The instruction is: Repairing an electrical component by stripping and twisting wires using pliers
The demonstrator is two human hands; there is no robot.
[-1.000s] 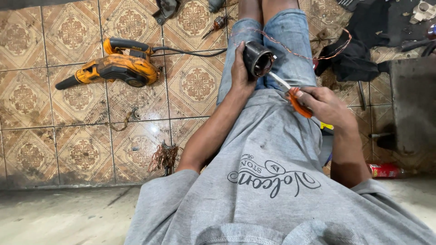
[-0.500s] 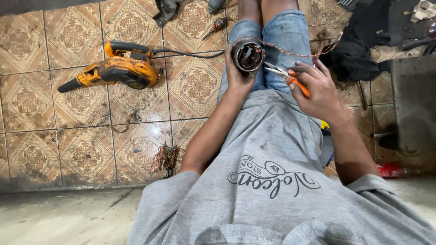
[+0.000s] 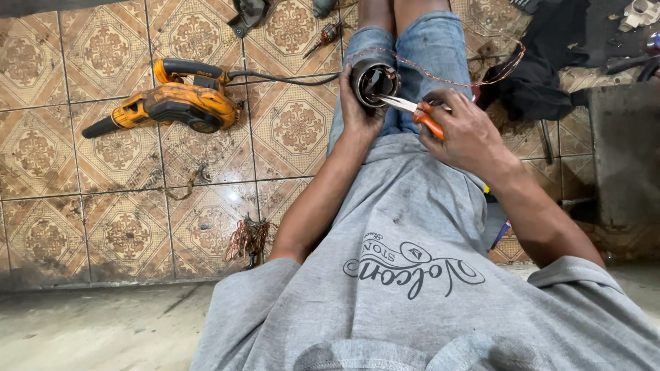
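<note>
Centrally, left hand [image 3: 359,110] cups motor stator [image 3: 375,81]; right hand [image 3: 462,134] grips orange-handled pliers [image 3: 412,110], tips at stator's open rim.

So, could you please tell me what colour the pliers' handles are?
Orange, seen in the head view: the pliers sit in the right hand.

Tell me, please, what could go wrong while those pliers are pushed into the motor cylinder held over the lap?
The pliers have thin tips inside the cylinder, close to the left hand gripping it: a slip could jab the fingers. The cylinder is held in the air on one hand, so a hard pull by the right hand may twist it loose. The loose copper wire trailing across the knees could snag.
</note>
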